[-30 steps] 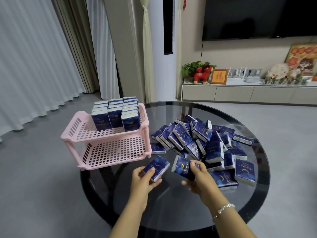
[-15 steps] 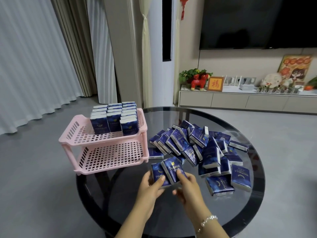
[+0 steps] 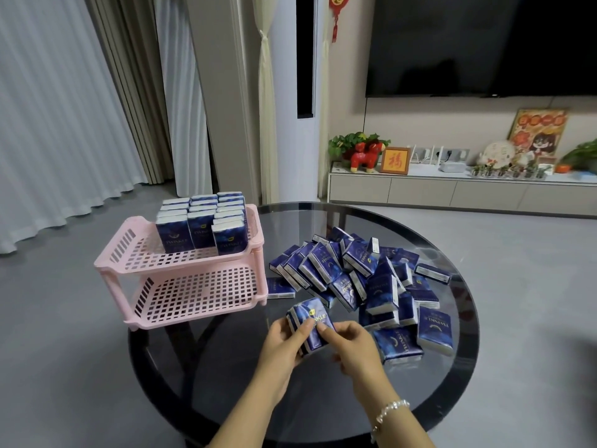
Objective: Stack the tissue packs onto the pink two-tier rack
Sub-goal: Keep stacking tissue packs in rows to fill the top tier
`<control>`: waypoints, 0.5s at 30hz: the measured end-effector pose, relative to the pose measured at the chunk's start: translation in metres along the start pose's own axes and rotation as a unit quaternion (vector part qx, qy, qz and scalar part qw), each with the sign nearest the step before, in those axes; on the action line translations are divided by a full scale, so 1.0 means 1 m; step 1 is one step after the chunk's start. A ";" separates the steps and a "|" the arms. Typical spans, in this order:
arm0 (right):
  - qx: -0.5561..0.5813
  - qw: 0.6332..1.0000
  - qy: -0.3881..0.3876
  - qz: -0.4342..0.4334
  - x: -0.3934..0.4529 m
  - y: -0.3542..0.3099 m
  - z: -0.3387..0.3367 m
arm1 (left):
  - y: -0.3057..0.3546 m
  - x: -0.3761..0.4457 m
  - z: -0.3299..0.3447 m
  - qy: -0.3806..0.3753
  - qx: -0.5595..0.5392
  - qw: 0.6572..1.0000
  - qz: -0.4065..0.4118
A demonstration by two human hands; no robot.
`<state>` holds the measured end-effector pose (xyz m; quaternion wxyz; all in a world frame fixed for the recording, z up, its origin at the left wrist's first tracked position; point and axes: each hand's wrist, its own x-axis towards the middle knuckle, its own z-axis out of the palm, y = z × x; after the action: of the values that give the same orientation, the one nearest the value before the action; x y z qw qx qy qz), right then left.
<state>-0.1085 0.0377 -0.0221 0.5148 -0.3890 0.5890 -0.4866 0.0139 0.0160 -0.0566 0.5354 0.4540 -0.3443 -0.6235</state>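
Holding: both hands grip the held packs (image 3: pixel 310 322), 2 blue tissue packs pressed face to face, above the near part of the bench (image 3: pixel 200 376).
Left hand (image 3: pixel 280 349): fingers curled round the left side, thumb on the front.
Right hand (image 3: pixel 353 345): thumb and forefinger pinching the right edge.
Loose pile (image 3: pixel 355 273): heaped right of the pink rack (image 3: pixel 181 273).
Top tier: 3 rows of upright packs (image 3: pixel 202 221).
Lower tier: bare.
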 end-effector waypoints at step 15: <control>-0.312 0.898 0.286 -0.122 0.046 -0.019 -0.075 | -0.005 0.031 0.019 0.047 0.014 0.999 0.011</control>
<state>-0.1910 0.0021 -0.0148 0.1130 -0.4426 0.7805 -0.4269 -0.0060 -0.0143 -0.0603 0.5514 0.4865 -0.3325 -0.5906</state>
